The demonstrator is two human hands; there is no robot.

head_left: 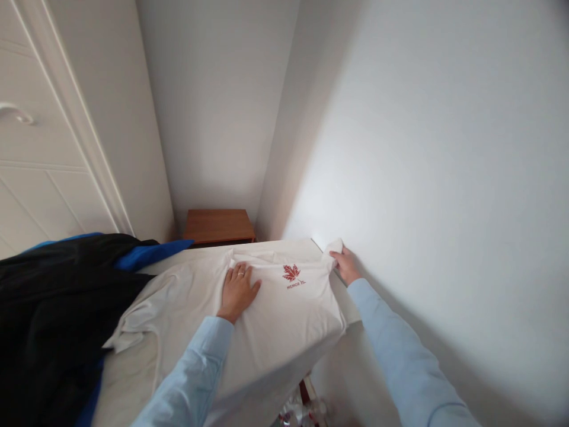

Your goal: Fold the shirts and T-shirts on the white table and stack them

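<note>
Now, left hand (pixel 238 292) flat on white T-shirt (pixel 280 320), right hand (pixel 347 266) in pinch on its edge (pixel 331 255).

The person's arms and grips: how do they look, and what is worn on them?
The left sleeve and right sleeve are long, light blue and plain. The left grip, an ungloved hand, wears a slim ring; the right grip is also ungloved, with no ring visible.

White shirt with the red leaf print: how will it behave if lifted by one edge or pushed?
Probably floppy: the white shirt bends downward along its near side. Likely light for its spread, since it looks like thin cloth. Pushed, it may bunch rather than slide whole, given the loose folds near the left hand.
</note>
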